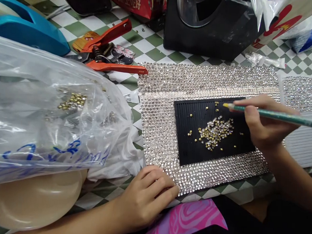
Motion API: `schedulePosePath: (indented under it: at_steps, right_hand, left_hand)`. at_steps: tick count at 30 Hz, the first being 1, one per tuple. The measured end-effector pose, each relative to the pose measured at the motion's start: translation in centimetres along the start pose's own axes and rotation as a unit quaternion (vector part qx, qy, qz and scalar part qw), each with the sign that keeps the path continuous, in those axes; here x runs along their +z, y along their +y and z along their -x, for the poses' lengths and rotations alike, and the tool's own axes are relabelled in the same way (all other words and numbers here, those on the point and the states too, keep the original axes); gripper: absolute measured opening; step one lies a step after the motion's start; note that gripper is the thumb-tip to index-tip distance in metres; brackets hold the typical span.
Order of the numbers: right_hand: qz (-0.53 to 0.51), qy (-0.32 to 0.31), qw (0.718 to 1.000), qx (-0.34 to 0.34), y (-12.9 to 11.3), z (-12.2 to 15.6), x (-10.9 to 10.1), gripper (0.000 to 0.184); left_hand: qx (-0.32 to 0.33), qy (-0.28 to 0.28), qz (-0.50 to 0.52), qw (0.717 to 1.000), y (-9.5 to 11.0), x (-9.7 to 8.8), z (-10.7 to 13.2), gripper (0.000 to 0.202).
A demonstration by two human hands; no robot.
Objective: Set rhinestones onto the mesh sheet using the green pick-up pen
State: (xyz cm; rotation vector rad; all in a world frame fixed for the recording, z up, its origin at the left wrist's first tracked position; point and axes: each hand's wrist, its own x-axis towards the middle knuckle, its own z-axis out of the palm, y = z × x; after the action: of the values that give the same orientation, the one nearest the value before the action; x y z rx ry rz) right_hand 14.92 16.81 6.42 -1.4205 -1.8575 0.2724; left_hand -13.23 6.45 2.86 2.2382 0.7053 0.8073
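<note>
My left hand [148, 195] rests loosely curled, holding nothing, on the rhinestone-covered silver sheet's [160, 130] near edge; right hand [260, 127] pinches a green pencil-like stick [273, 116], tip pointing left, just above-right of the loose gold-and-clear rhinestone heap [215, 131].

Left hand [145, 195] rests curled; right hand [263, 126] fingers pinched.

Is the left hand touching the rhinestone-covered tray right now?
Touching. In the head view, the left hand rests with its fingertips pressed on the near edge of the rhinestone tray, with no gap visible between them.
</note>
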Motion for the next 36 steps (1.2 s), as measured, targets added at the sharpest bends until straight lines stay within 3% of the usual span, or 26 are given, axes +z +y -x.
schedulePosePath:
  at_steps: [5,15,20,27,36]
  right_hand:
    - [0.011,-0.006,1.000,-0.017,-0.4,1.9,-0.7,0.030]
    - [0.007,-0.029,0.999,-0.012,-0.2,1.9,-0.6,0.029]
    - [-0.017,0.023,0.999,0.036,0.2,0.6,-0.1,0.022]
    - [-0.023,-0.011,0.998,0.058,1.2,-2.2,1.2,0.016]
    - [0.029,-0.044,0.997,0.048,1.7,-2.4,1.2,0.018]
  left_hand:
    - [0.000,-0.001,0.001,1.000,0.0,0.0,0.1,0.026]
    - [0.003,-0.001,-0.001,1.000,-0.1,0.0,0.0,0.025]
    - [0.005,-0.001,0.001,1.000,-0.1,0.1,0.2,0.025]
    - [0.001,-0.001,0.001,1.000,0.0,-0.1,0.0,0.024]
    - [0.001,0.004,-0.006,1.000,0.0,0.0,0.0,0.025]
